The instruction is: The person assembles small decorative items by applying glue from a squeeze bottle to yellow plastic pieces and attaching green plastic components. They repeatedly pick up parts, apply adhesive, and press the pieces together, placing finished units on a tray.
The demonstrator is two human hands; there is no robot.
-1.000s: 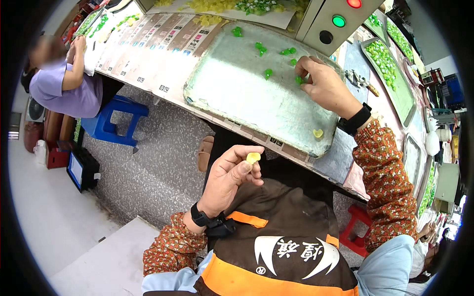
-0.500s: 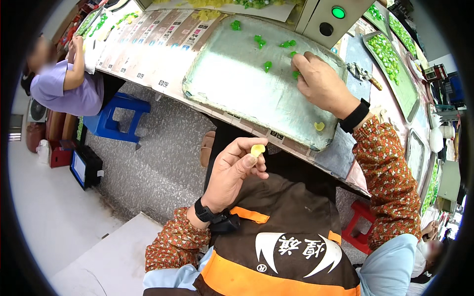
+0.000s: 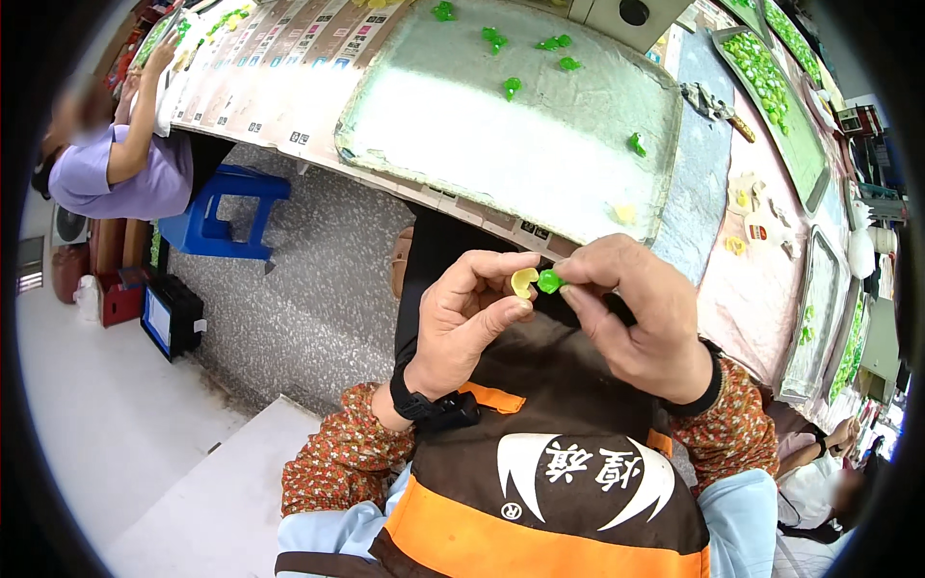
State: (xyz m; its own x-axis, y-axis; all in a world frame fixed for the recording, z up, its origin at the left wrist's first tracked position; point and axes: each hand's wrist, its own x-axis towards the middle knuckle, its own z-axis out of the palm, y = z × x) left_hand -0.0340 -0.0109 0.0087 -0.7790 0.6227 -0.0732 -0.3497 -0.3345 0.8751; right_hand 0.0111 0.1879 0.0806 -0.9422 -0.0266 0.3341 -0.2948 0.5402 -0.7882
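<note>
Between finger and thumb, my left hand [image 3: 462, 323] pinches a small cupped yellow piece [image 3: 523, 282], its hollow turned toward the right. Facing it, my right hand [image 3: 644, 316] grips a small shiny green piece [image 3: 550, 281] in its fingertips. The two pieces are very close together; whether they touch I cannot tell. Both hands are above my lap, in front of the metal tray [image 3: 453, 144]. Several similar green pieces [image 3: 512, 89] lie scattered on that tray, and one pale yellow piece [image 3: 624, 212] is near its front right corner.
A hand tool with a wooden handle [image 3: 718, 111] lies right of the tray. Beyond it, a long tray [image 3: 814, 173] holds many green pieces. A grey box [image 3: 631, 17] stands behind my tray. At left, a person in purple [image 3: 135, 173] works near a blue stool [image 3: 226, 212].
My right hand has come back from the tray to my left hand, now with a green piece. My left hand keeps the yellow piece. The view has shifted slightly.
</note>
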